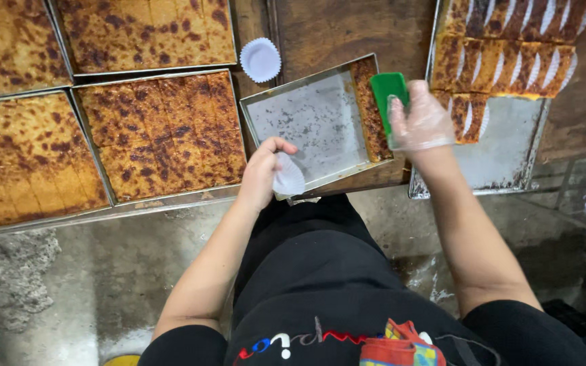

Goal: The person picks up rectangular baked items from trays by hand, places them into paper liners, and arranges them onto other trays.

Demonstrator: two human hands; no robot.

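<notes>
Bare floor of metal tray (313,122) staying open for hand passage; cake strip (369,112) blocking at 3 o'clock. Full cake trays (164,135) crowding 9 o'clock. Paper cup (260,59) sitting on wood at 11.

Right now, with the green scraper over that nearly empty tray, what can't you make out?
- Head view: the green scraper lower blade, hidden by the gloved right hand.
- The paper cup inside, behind the left hand.
- The right tray top, cut off by the frame edge.
</notes>
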